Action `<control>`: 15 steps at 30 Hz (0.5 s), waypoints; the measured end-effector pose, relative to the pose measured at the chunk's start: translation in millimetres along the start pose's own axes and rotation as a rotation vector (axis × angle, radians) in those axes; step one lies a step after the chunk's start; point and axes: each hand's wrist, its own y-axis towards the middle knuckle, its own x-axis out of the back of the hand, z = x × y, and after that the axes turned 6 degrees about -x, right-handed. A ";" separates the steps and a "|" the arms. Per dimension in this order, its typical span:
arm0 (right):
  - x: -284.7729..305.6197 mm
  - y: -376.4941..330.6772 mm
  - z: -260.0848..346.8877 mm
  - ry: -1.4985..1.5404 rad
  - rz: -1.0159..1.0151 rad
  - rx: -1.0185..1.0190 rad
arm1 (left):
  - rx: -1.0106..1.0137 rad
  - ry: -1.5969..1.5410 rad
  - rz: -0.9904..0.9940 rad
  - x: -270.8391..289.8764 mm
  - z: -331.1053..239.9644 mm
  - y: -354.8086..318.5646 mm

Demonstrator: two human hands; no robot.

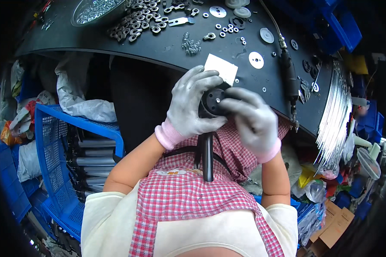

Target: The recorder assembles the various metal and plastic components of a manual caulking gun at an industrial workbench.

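Observation:
My left hand (pixel 193 100), in a grey-coated glove with a pink cuff, is closed round a black round metal part (pixel 211 104). Its flat face has small holes and a bright pin or screw head at the centre. Below it a black tube (pixel 207 158) extends down toward my apron. My right hand (pixel 251 118), gloved alike, has its fingers curled at the right side of that face, fingertips close to the centre. Whatever its fingers may pinch is hidden. Just beyond the part lies a white block or pad (pixel 221 68) at the table edge.
On the dark table (pixel 167 51) lie a bowl of small metal parts (pixel 96 10), heaped metal links (pixel 137 21), springs (pixel 191 44), washers and discs (pixel 256 60). A black air tool (pixel 289 77) and thin rods (pixel 336 107) are at right. A blue crate (pixel 79 113) holds tubes at left.

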 end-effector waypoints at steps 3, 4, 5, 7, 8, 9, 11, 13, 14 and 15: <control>35.4 8.3 -62.9 -0.593 -0.487 -0.245 | 0.040 -0.108 -0.114 -10.1 0.1 -2.4; 46.7 11.0 -85.0 -0.889 -0.507 -0.457 | 0.040 -0.104 -0.117 -11.1 -0.2 -1.3; 54.8 11.6 -111.8 -0.917 -0.388 -0.691 | 0.032 -0.153 -0.124 -14.8 0.4 0.9; 59.7 22.1 -123.1 -0.826 -0.233 -0.892 | 0.028 -0.192 -0.138 -17.6 4.1 0.9; 60.4 23.0 -127.0 -0.826 -0.236 -0.891 | 0.020 -0.194 -0.140 -19.0 6.2 0.5; 60.0 21.3 -132.9 -0.806 -0.269 -0.832 | 0.015 -0.196 -0.141 -18.8 6.3 -0.8; 64.0 13.6 -139.9 -0.784 -0.303 -0.776 | 0.056 -0.173 -0.118 -16.2 1.7 -2.4; 71.4 10.1 -142.6 -0.438 -0.351 -0.691 | 0.097 -0.143 -0.107 -14.5 0.7 -3.1; 74.3 2.3 -139.9 -0.238 -0.412 -0.663 | 0.102 -0.127 -0.092 -13.1 1.7 -4.4; 79.3 -1.8 -127.0 0.052 -0.495 -0.726 | 0.112 -0.109 -0.088 -13.2 3.1 -4.5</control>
